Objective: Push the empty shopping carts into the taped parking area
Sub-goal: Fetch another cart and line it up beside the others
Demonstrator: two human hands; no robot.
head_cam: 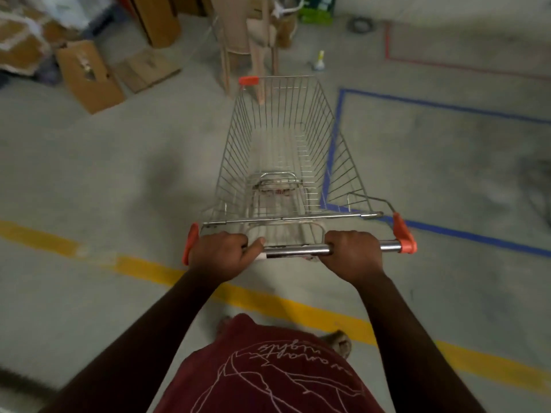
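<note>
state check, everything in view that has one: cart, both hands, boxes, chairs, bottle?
shopping cart: empty, upright, mostly outside the blue tape outline, along its left edge
left hand: grip closed round the handle bar
right hand: grip closed round the same bar
cardboard box: open at the top, tilted
plastic chairs: stacked, upright
bottle: upright on the floor

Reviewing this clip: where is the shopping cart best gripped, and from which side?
Grip the shopping cart by its chrome handle bar, from the rear. The bar runs crosswise between orange end caps, leaving room for left hand and right hand set apart, as held now.
</note>
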